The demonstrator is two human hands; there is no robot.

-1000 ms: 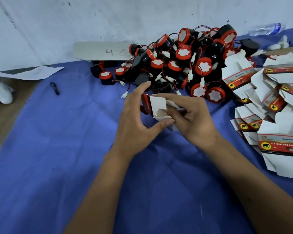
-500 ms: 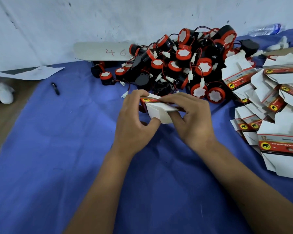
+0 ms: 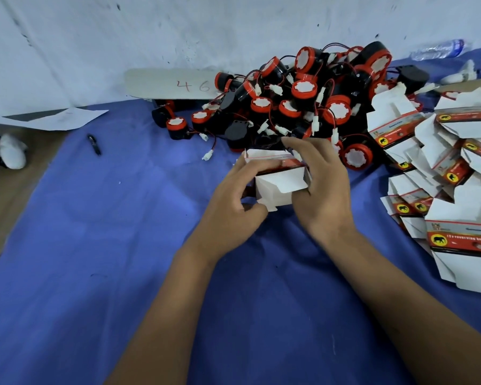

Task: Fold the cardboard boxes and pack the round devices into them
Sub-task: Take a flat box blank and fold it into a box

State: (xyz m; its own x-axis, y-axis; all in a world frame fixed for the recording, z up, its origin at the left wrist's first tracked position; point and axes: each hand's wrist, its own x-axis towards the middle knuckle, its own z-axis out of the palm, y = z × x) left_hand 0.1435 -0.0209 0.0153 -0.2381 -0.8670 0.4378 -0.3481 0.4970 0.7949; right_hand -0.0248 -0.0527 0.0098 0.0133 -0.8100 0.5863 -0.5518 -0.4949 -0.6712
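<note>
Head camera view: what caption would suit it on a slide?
Both hands, left hand and right hand, fold a small cardboard box before piled round devices.

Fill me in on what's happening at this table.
A person is folding a small cardboard box over the blue cloth. The left hand grips its left end and the right hand holds its right end, with white flaps not yet tucked. Behind lies a pile of red and black round devices, and a heap of flat boxes waits on the right.
</note>
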